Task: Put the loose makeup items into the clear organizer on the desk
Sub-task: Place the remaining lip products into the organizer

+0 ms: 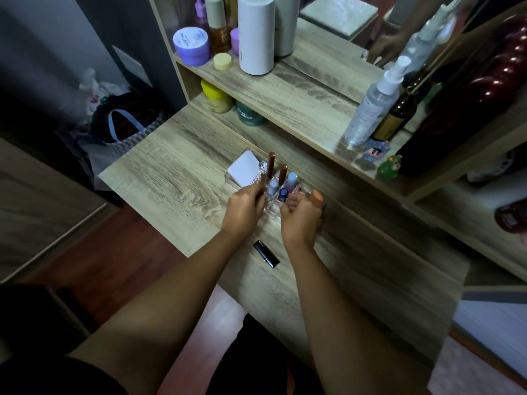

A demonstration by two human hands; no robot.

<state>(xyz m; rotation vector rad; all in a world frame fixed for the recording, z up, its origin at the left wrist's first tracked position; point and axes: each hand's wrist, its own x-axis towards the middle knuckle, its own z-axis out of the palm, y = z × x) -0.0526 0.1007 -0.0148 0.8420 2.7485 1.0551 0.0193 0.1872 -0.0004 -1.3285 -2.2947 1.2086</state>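
Head view: clear acrylic organizer [271, 208] at frame centre on grey wood-grain desk [176, 178], several tubes upright in slots. Left hand [242, 210] curled around clear-capped slim tube [261, 178], tube upright over organizer's left side. Right hand [302, 216] closed on peach-coloured rounded item [316, 197], just right of organizer; exact grasp blurred, probably pinched. Black glossy lipstick tube [266, 254] lies loose below hands, between wrists, long axis running upper left to lower right, roughly equally near both hands.
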